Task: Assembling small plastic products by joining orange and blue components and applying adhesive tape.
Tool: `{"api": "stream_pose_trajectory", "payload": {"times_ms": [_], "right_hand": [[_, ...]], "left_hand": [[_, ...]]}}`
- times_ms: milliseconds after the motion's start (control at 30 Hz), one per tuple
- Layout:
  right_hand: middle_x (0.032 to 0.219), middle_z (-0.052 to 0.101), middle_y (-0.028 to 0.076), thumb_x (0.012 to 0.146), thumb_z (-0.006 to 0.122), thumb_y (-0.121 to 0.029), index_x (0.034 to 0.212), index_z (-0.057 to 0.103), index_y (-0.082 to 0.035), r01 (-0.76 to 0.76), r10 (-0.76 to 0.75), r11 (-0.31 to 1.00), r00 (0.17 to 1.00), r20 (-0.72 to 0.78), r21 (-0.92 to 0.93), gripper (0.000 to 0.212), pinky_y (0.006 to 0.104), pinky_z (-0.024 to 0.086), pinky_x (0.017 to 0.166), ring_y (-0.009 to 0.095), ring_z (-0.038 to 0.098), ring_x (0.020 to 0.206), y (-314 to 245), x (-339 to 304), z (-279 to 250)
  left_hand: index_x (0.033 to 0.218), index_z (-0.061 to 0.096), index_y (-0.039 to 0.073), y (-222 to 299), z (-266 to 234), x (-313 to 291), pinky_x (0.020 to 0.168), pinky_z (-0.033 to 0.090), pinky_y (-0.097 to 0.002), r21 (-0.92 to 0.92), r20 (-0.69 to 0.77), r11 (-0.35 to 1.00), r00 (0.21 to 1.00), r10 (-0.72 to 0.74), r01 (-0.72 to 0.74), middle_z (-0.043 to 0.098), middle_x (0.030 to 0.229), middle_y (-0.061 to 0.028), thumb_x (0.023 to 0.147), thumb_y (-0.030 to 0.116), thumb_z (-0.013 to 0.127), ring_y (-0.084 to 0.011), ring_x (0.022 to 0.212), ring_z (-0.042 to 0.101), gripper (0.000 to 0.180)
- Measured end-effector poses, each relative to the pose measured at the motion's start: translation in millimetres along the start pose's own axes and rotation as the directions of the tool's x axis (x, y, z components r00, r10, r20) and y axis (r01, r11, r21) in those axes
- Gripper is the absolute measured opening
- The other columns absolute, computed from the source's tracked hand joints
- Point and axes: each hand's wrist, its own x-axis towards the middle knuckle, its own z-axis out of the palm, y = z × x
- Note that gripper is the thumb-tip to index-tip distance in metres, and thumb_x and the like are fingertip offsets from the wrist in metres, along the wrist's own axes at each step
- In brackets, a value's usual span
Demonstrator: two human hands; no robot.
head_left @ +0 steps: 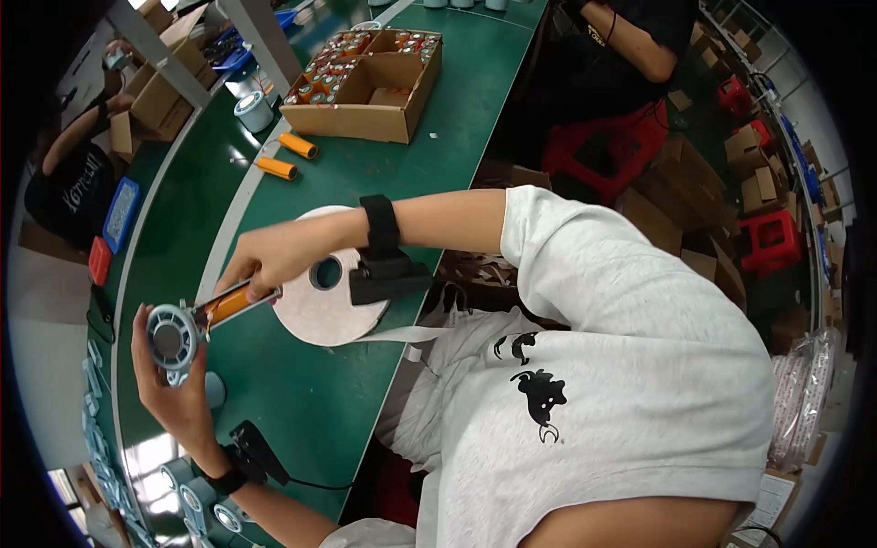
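My left hand point(179, 406) grips a light-blue round housing point(185, 339), fingers around its rim, its ribbed ring and grey centre facing me. Close beside it, my right hand point(288, 255) pinches an orange cylindrical battery cell point(230, 303) with silvery edges along it. Thin wires show between the cell and the housing; whether the two touch, I cannot tell. Under my right wrist lies a large whitish roll of tape point(306, 315), its loose end running toward my lap. Another light-blue housing point(215, 390) stands behind my left hand.
A cardboard box point(370, 121) of orange cells stands farther along the green table point(384, 173). Two loose orange cells point(277, 167) and a light-blue housing point(253, 111) lie near it. More housings point(196, 498) stand lower left. Co-workers sit at upper left and upper right, near red stools point(607, 151).
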Motion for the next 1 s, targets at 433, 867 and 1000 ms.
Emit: {"api": "stream_pose_trajectory", "payload": {"times_ms": [433,867,1000], "right_hand": [[0.072,0.062,0.018,0.068,0.062,-0.017,0.080,0.061,0.003,-0.377,0.022,0.520,0.903,-0.429,-0.767,0.023,0.0359,0.050,0.060,0.027,0.063,0.067,50.7,18.0,-108.0],[0.061,0.059,0.010,0.071,0.070,-0.026,0.082,0.061,0.004,-0.455,0.407,0.888,0.847,-0.343,-0.070,0.033,0.0289,0.041,0.050,0.015,0.052,0.048,-18.5,-157.8,43.6],[0.057,0.058,0.008,0.070,0.071,-0.021,0.077,0.061,0.004,-0.218,0.286,0.957,0.826,-0.486,0.193,0.028,0.0271,0.040,0.047,0.011,0.051,0.047,-4.6,-139.9,59.6]], "left_hand": [[0.129,0.033,0.003,-114.8,81.1,66.7,0.102,0.022,-0.0449,0.734,0.047,0.679,0.995,-0.091,0.027,0.034,0.131,-0.0189,0.065,0.037,0.072,-0.0372,0.125,0.025,0.083],[0.121,0.039,-0.002,-10.9,101.5,-28.3,0.097,0.025,-0.0435,0.229,0.570,0.865,0.782,0.253,-0.446,0.038,0.122,-0.0178,0.052,0.038,0.076,-0.0352,0.111,0.036,0.089],[0.121,0.038,-0.003,1.2,94.5,-33.2,0.097,0.024,-0.0420,-0.113,0.486,0.989,0.874,-0.028,0.094,0.041,0.119,-0.0183,0.056,0.030,0.076,-0.0340,0.109,0.039,0.083]]}}
